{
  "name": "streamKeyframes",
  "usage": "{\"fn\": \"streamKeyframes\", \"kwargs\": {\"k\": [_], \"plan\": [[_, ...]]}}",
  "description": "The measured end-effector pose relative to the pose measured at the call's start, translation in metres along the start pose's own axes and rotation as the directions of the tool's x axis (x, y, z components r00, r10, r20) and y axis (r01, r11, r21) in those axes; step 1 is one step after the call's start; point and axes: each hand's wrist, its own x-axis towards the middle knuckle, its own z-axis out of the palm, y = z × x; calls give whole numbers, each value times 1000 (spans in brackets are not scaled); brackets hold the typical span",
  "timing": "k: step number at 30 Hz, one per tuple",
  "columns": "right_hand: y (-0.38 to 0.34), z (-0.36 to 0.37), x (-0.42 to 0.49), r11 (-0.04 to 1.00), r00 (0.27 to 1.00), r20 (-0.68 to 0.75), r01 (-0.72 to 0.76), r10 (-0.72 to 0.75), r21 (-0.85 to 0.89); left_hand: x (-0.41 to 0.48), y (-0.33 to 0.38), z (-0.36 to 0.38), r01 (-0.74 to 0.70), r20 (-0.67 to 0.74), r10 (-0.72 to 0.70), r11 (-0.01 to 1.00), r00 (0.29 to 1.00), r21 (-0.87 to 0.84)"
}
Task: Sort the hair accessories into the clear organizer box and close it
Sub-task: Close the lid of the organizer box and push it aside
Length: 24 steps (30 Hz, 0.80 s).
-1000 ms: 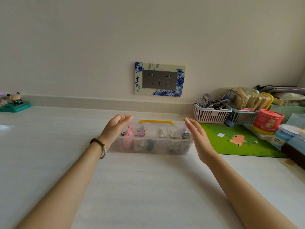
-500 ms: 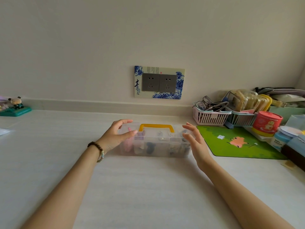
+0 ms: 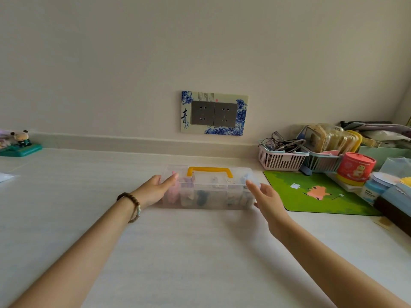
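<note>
The clear organizer box (image 3: 213, 196) sits on the white countertop, lid down, with its yellow handle (image 3: 209, 170) on top. Hair accessories show blurred through the walls, pink ones (image 3: 174, 192) at the left end and dark ones in the middle. My left hand (image 3: 155, 189) grips the box's left end, thumb on the lid. My right hand (image 3: 265, 195) is at the box's right end with fingers spread; whether it touches the wall I cannot tell.
A green mat (image 3: 315, 192) lies right of the box. Behind it stand a pink basket (image 3: 281, 160) with glasses, a blue basket (image 3: 322, 162), a red canister (image 3: 355, 168) and more boxes. A teal toy stand (image 3: 21, 148) sits far left. A wall socket (image 3: 214, 113) is behind.
The lid came down and the box is shut. Both hands moved from hovering above the box ends to its sides; the left hand took hold of the left end.
</note>
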Motion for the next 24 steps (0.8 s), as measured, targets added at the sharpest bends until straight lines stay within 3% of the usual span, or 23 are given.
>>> {"fn": "streamKeyframes", "kwargs": {"k": [3, 7, 14, 19, 21, 22, 24], "plan": [[5, 1, 3, 999, 999, 16, -45, 45, 21, -1, -3, 5, -53, 53, 62, 985, 997, -166], [0, -2, 23, 994, 997, -5, -75, 76, 77, 16, 8, 18, -116, 21, 121, 980, 992, -161], [-5, -22, 80, 981, 991, -20, -130, 134, 148, 73, 40, 59, -104, -89, 85, 968, 992, -228], [5, -27, 100, 989, 990, -23, -136, 138, 56, 100, 39, 69, -21, -64, 5, 968, 998, -249], [7, -25, 104, 996, 996, -93, -26, 18, -85, 108, 33, 67, -4, -56, -9, 974, 998, -228], [6, -24, 103, 963, 983, -129, 94, -130, -254, 112, 29, 66, 2, -62, -16, 978, 998, -210], [10, -24, 95, 719, 894, 29, 379, -447, -583, 118, 23, 64, 11, -61, -23, 983, 998, -186]]}}
